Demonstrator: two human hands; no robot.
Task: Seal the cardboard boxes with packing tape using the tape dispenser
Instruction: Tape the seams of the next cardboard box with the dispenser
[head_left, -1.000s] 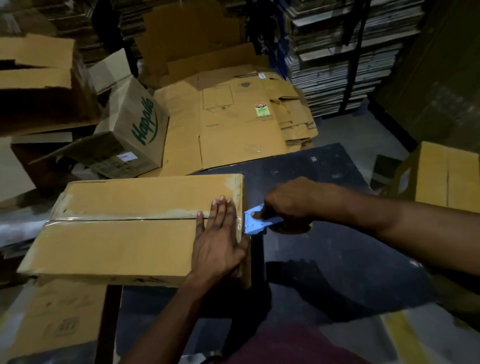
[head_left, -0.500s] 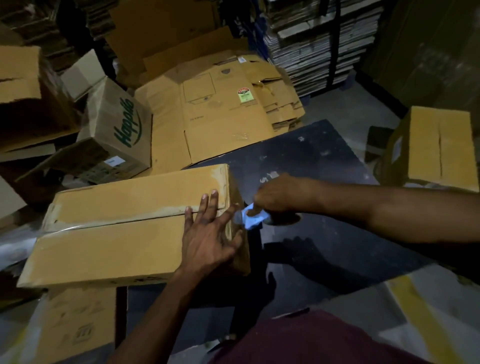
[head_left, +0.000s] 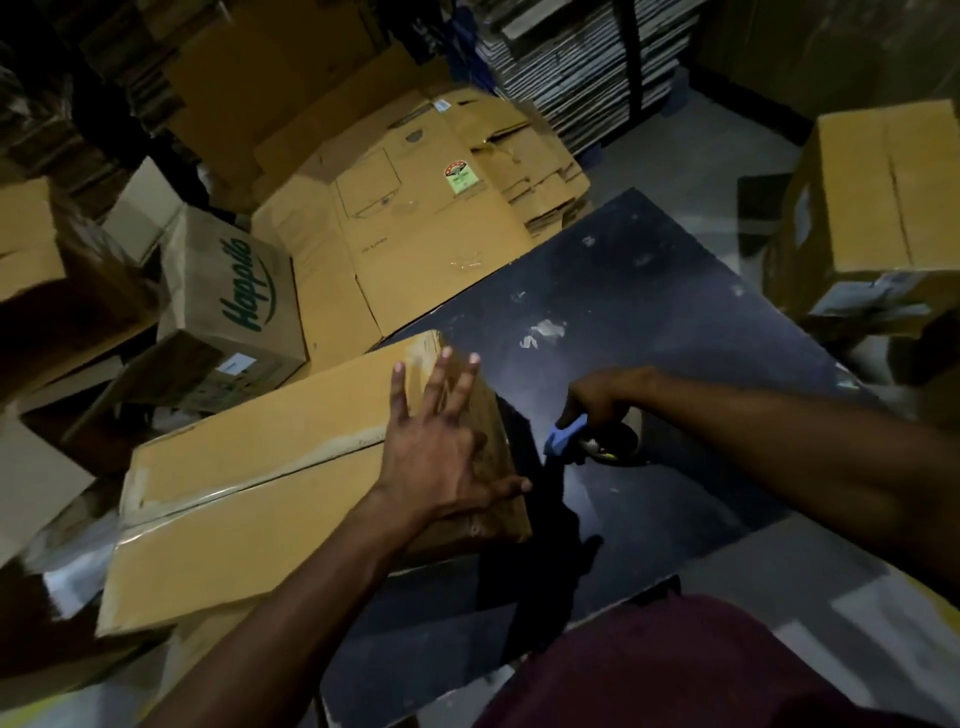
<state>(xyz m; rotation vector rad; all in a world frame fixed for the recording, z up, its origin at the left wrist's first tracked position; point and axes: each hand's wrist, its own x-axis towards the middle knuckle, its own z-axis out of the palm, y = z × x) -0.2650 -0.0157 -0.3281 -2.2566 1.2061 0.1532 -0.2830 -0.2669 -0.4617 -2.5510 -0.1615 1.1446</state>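
A long tan cardboard box (head_left: 270, 499), its top seam taped, overhangs the dark surface's (head_left: 649, 322) left edge under the left hand's (head_left: 441, 457) spread grip, while the right hand (head_left: 602, 400) clasps a blue tape dispenser (head_left: 587, 441) just beside it.

Two bare forearms with no sleeves, watch or gloves — the left hand (head_left: 436, 457) and right hand (head_left: 602, 397) uncovered — above a dark maroon garment (head_left: 675, 670).

The long carton (head_left: 270, 499) lies across the worktop's (head_left: 649, 322) left edge, the tape dispenser (head_left: 592, 441) just to its right, flattened cartons (head_left: 415, 228) stacked behind, and another box (head_left: 878, 208) off right.
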